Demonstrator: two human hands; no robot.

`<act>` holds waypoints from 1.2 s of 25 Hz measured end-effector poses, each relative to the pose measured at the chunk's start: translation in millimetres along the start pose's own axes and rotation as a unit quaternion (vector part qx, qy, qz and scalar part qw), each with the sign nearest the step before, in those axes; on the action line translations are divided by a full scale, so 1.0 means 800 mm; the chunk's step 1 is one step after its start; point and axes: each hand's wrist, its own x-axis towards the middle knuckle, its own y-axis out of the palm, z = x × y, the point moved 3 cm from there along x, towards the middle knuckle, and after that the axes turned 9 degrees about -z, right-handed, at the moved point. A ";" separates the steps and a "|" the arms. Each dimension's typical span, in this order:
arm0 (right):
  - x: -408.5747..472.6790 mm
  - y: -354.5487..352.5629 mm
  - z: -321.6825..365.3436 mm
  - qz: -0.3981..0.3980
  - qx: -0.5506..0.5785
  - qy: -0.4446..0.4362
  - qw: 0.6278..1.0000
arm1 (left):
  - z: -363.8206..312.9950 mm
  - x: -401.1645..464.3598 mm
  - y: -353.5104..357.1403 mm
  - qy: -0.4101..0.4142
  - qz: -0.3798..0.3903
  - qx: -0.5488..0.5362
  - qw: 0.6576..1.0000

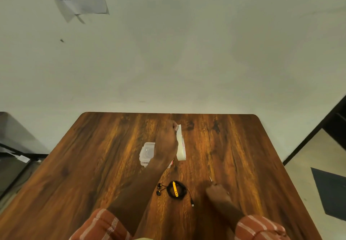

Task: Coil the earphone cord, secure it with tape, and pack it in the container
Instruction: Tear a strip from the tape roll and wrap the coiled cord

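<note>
Wood grain runs the length of the table [234, 155], and near its front edge lies your black earphone cord [177, 192], already wound into a small coil with the yellow remote across it, the earbuds spilling to the coil's left and the plug trailing to its right. Your left hand [166, 142] reaches beyond the coil and pinches the free end of the white tape roll [181, 147], drawing a strip up off the roll, most likely so you have a piece ready to bind the coil. Your right hand [217, 191] is closed just right of the coil around something thin with a pointed tip; you may mean it for cutting, though I cannot tell what it is. The clear plastic container [147, 153] sits beyond the coil, partly hidden under your left wrist, lid on.
</note>
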 end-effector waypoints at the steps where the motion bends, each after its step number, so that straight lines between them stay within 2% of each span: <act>1: 0.000 0.000 -0.002 -0.001 0.004 0.003 1.000 | 0.003 0.000 -0.001 -0.004 -0.001 0.004 1.000; 4: -0.007 -0.014 -0.005 -0.029 0.033 0.012 0.999 | 0.006 0.001 -0.005 -0.009 -0.003 0.010 1.000; 7: -0.011 -0.033 -0.011 -0.080 0.195 0.074 0.975 | 0.007 0.001 -0.006 -0.001 -0.012 0.016 1.000; 10: -0.007 -0.057 -0.014 -0.099 0.403 0.202 0.887 | 0.003 0.004 -0.007 0.017 -0.010 0.019 1.000; 13: 0.005 -0.097 -0.002 -0.139 0.524 0.241 0.805 | -0.006 0.011 -0.007 0.030 -0.017 0.018 0.999; 16: 0.012 -0.160 0.023 -0.168 0.646 0.218 0.713 | -0.014 0.022 -0.005 0.050 -0.043 0.000 0.998; 18: 0.010 -0.202 0.034 -0.169 0.717 0.197 0.647 | -0.024 0.031 -0.009 0.077 -0.039 0.037 0.996; 19: 0.009 -0.221 0.038 -0.172 0.738 0.183 0.626 | -0.030 0.033 -0.012 0.087 -0.028 0.059 0.994; 21: 0.005 -0.251 0.041 -0.196 0.747 0.158 0.615 | -0.043 0.038 -0.020 0.106 -0.006 0.083 0.991; 23: -0.002 -0.276 0.044 -0.226 0.736 0.142 0.622 | -0.051 0.043 -0.024 0.122 0.005 0.078 0.989; 25: -0.007 -0.289 0.047 -0.223 0.745 0.133 0.614 | -0.056 0.048 -0.024 0.123 0.007 0.056 0.991; 26: -0.010 -0.294 0.052 -0.204 0.765 0.128 0.597 | -0.058 0.050 -0.023 0.121 0.008 0.046 0.992; 30: -0.024 -0.309 0.071 -0.082 0.864 0.077 0.491 | -0.068 0.054 -0.028 0.122 -0.002 0.035 0.992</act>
